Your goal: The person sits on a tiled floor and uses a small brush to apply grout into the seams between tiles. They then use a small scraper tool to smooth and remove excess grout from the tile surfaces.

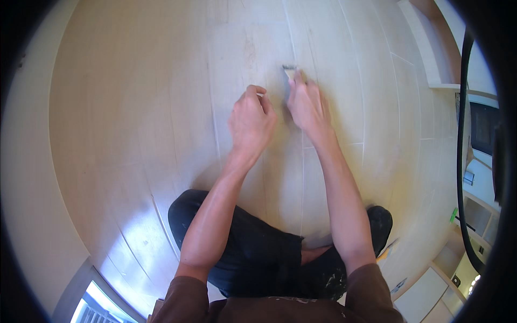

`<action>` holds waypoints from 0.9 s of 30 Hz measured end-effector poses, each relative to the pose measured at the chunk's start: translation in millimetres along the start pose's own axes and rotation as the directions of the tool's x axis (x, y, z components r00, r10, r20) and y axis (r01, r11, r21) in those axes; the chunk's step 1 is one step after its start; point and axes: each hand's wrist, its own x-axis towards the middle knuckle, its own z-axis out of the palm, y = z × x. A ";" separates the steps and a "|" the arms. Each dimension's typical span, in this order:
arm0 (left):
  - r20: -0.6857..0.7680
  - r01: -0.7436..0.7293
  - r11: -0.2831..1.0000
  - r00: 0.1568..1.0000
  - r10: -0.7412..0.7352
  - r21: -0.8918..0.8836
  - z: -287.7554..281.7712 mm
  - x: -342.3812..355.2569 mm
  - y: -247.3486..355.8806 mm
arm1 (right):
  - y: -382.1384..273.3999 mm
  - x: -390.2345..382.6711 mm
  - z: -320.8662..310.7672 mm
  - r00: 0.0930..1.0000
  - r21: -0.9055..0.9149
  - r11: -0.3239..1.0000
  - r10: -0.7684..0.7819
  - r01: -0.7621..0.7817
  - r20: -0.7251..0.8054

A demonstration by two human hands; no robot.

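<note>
Pale at the body and dark along its ragged far edge, a small flat tool (290, 70) sits just over or against the wood-plank floor (344, 107), beyond the right hand (308, 106). It looks like a brush or a scraper, though which cannot be told; any marking on it is too small and blurred to read. The right grip pinches the tool, thumb and fingers closed about its near end, which the hand mostly covers. Beside it, somewhat nearer the body, the left hand (252, 119) has its fingers curled; a pale speck shows at their tips, and whether that grip pinches anything cannot be told. Light seams divide the planks. Below are dark, pale-spotted trousers (253, 253) on folded legs. Rightward, a black cable (461, 134) hangs before shelving (425, 43), partly lost in the dark rim.
</note>
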 end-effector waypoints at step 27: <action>0.001 0.056 0.998 0.998 -0.056 -0.042 0.5 9.9 -4.5 | 25.7 15.9 18.9 0.984 -0.096 0.994 0.070 -0.054 0.166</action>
